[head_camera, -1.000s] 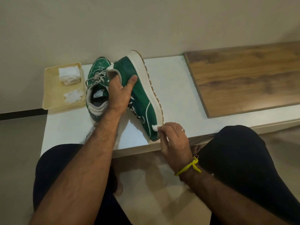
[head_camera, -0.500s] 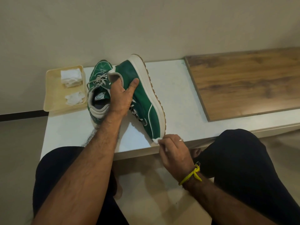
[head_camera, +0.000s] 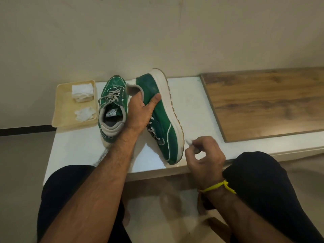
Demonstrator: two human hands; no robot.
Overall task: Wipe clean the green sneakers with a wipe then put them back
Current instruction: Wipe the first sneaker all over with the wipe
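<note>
**A:** Where are the sneakers, taking the cream tray (head_camera: 60,109) as the mark?

**B:** Both are on the white bench (head_camera: 189,102), to the right of the tray. The resting sneaker (head_camera: 112,104) stands upright just beside the tray, toe toward the wall. The tilted sneaker (head_camera: 157,113) is the next one along, farther from the tray, tipped on its side so its white sole edge faces right and its toe points toward the person.

**A:** And the hands?

**B:** The left hand (head_camera: 140,111) grips the tilted sneaker at the collar, fingers tucked inside the opening and thumb flat on the green side panel. The right hand (head_camera: 203,155), well right of the tray near the bench's front edge, pinches a small white wipe (head_camera: 189,141) between curled fingertips, just beside the sole near the toe; I cannot tell whether the wipe touches it.

**A:** How will the shoe handle?

**B:** Light, I'd judge, since one hand props it. The sole looks stiff, the upper soft enough to give under a rub, so the collar hold seems wise (it braces the shoe from within). The damp wipe is limp and small, so pinching it tight should keep it from bunching.

**A:** Spare wipes?

**B:** Two white wads (head_camera: 82,91) lie in the tray.
</note>
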